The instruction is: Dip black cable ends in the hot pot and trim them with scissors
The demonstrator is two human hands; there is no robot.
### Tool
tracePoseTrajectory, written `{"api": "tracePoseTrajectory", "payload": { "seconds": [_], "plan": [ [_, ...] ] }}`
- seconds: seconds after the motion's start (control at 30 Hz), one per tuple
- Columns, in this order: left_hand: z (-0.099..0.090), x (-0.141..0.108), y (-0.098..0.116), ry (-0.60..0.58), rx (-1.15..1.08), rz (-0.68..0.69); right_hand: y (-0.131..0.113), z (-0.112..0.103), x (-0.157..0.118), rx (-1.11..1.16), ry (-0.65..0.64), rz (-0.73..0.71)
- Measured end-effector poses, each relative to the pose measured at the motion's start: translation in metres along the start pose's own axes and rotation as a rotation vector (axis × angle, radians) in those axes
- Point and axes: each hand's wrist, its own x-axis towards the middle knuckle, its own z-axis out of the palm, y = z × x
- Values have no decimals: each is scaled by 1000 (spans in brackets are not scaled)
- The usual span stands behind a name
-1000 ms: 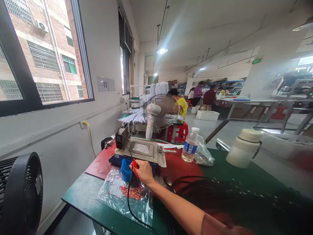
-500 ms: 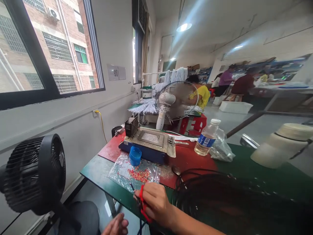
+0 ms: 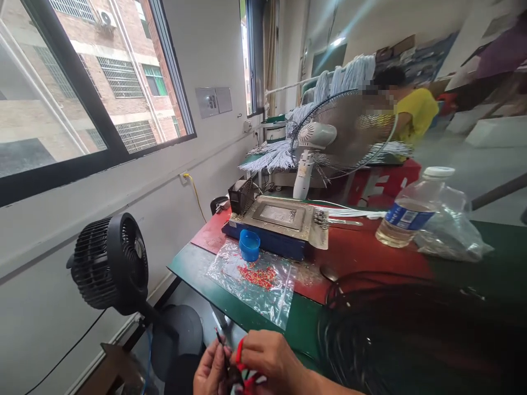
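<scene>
your left hand is pinching a black cable, fingertips together on it. your right hand, fingers curled, is clasping a red-handled tool just alongside.

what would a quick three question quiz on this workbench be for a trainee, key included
1. Either-or: which of the person's hands holds the red-handled tool, left or right?
2. True or false: the labelled bottle lies on its side.
3. Fill in: the open cup beside the red and yellow bits is coloured ____.

Key:
1. The right hand; the left hand grips a black cable.
2. False; the labelled bottle stands upright.
3. Blue.
</scene>
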Motion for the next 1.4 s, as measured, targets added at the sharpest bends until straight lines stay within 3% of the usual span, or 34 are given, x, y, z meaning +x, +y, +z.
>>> {"api": "tracePoseTrajectory", "payload": {
  "seconds": [0.07,0.17,0.23,0.3,0.83,1.1,1.4],
  "plan": [
    [-4,3,1,26,-14,7,1,-2,3,213,-107,275],
    [-8,6,-1,44,7,24,4,-10,7,600,-389,600],
    [-9,6,-3,48,39,45,5,-14,8,845,-510,728],
    [-8,6,-6,47,52,59,6,-15,9,990,-545,785],
    [-7,3,-4,73,71,57,6,-19,9,1175,-519,835],
    [-8,3,-10,109,98,177,9,-17,7,1175,-565,831],
    [2,-4,-7,162,-8,187,10,-16,6,1207,-579,807]
  ]
}}
